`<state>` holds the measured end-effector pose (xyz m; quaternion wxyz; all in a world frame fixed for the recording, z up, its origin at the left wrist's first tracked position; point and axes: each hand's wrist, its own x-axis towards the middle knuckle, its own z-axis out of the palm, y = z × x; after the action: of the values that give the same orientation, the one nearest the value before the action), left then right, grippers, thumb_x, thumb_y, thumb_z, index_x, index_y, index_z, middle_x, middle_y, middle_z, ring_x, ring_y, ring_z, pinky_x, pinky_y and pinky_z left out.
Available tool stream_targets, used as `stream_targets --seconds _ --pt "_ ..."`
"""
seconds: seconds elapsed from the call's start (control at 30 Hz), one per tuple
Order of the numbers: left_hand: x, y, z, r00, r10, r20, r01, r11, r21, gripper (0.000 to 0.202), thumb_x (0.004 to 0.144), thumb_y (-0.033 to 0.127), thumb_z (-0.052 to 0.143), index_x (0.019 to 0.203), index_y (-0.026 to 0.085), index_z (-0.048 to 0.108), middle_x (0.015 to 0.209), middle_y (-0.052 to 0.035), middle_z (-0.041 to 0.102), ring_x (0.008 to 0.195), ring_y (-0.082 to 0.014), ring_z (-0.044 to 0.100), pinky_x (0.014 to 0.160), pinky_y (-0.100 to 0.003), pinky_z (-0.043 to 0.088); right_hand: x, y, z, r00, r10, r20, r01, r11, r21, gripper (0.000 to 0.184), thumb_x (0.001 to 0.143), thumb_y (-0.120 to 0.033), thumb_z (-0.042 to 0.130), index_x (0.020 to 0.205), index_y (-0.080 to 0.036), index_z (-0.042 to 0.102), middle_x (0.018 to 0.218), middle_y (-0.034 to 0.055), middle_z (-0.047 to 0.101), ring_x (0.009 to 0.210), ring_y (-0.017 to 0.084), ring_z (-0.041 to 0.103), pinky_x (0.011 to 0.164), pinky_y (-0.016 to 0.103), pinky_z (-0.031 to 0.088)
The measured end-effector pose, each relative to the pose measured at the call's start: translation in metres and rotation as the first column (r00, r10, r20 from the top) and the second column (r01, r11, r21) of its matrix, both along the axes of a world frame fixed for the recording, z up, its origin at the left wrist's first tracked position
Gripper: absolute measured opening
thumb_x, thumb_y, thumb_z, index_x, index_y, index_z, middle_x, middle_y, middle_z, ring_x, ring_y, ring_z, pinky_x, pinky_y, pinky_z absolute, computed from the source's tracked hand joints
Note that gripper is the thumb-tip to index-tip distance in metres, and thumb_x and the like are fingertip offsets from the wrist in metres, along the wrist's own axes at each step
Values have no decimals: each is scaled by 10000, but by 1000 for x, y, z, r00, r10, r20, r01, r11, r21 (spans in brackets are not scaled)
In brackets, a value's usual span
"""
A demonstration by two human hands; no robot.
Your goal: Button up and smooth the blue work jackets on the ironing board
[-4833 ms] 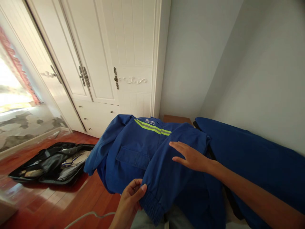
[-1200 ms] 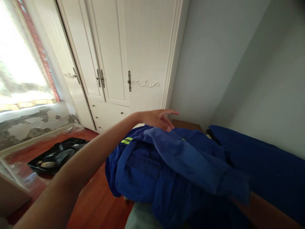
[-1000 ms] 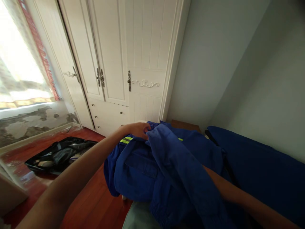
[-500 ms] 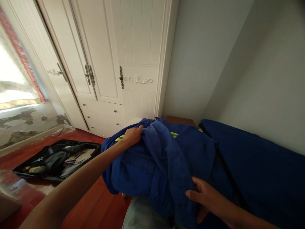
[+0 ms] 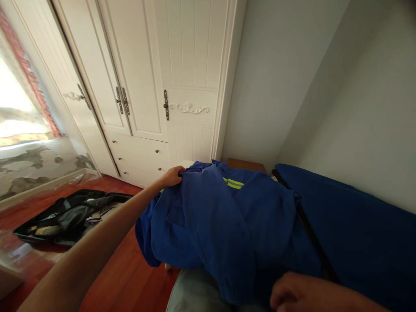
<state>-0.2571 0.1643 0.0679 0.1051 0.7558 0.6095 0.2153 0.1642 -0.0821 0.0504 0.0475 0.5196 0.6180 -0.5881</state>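
A blue work jacket (image 5: 208, 216) with yellow-green and grey reflective stripes lies spread before me, one sleeve (image 5: 224, 242) folded diagonally across its front. At the jacket's upper left, my left hand (image 5: 173, 176) pinches the fabric near the top of that sleeve. The elastic cuff lies at the near edge, over a grey-green padded surface (image 5: 195, 292). Just right of the cuff is my right hand (image 5: 294, 291), fingers loosely curled and partly cut off by the frame's bottom; nothing shows in it.
An opened black suitcase (image 5: 21, 236) with clothes lies on the red wooden floor (image 5: 120, 268) at left. Behind stands a white wardrobe (image 5: 191, 143). A dark blue covered surface (image 5: 357, 229) with a black strip runs along the wall at right. A brown wooden piece (image 5: 247, 165) shows behind the jacket.
My left hand has moved slightly left with the sleeve fabric, and the bunched sleeve now lies wider and flatter. My right hand has moved down and right, away from the cuff.
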Motion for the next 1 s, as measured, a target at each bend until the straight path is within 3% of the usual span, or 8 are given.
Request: stream_targets --seconds 0.07,0.17,0.2,0.3,0.33,0.57,0.77,1.0 --pt "-1 -3 3 991 -133 -5 133 991 -2 617 643 98 565 1246 190 650 1270 -47 677 1152 -227 634 1016 -281 472 -5 32 35 994 105 -32 -99 985 143 416 836 -359 618 1202 -166 660 962 85 733 683 139 688 568 203 493" --pt "-2 -8 6 964 -258 -70 261 965 34 696 625 83 556 1313 177 614 1340 -72 624 1224 -249 583 1078 -321 434 -28 104 73 969 240 -54 -188 863 469 396 887 -347 550 1219 -154 649 1018 97 735 792 190 714 696 276 545" --pt "-3 -11 7 949 -292 -115 300 953 53 717 624 71 547 1332 177 601 1340 -81 617 1234 -253 573 1087 -335 427 -38 133 77 974 224 -20 -168 784 598 378 902 -306 516 1224 -154 641 1035 96 732 804 195 711 728 293 548" --pt "0 -18 6 946 -290 -142 306 946 105 652 656 56 520 1266 242 657 1256 -53 659 1190 -244 597 1077 -351 438 -66 218 71 966 62 250 -255 372 892 486 837 -88 495 1304 -165 602 1213 118 677 1092 252 646 954 345 485" --pt "1 -20 5 963 -249 -102 260 958 121 597 679 62 511 1213 261 688 1224 -42 676 1167 -242 611 1069 -355 444 -76 243 65 950 0 311 -296 312 903 545 822 -53 489 1347 -172 574 1305 135 627 1147 271 619 977 357 470" --pt "12 -17 -9 958 77 276 -140 967 214 413 780 94 454 1052 217 739 1074 -66 749 1057 -249 669 1001 -377 490 -126 339 23 965 84 249 -263 278 924 559 805 -49 545 1347 -174 599 1418 117 551 1270 225 530 1076 308 381" --pt "-1 3 -35 709 325 626 -432 902 22 291 752 137 506 968 118 700 919 -115 759 864 -232 718 789 -330 564 -147 373 8 999 17 51 -54 305 951 347 918 -151 445 1102 -192 736 1188 59 712 1122 199 620 1007 285 425" --pt "-6 6 -48 502 404 765 -444 879 -174 283 770 290 570 946 100 682 757 -84 732 684 -207 692 591 -277 532 -178 398 -19 955 -231 -188 258 323 911 366 929 -213 407 1150 -206 698 1241 71 689 1133 210 619 981 304 445"
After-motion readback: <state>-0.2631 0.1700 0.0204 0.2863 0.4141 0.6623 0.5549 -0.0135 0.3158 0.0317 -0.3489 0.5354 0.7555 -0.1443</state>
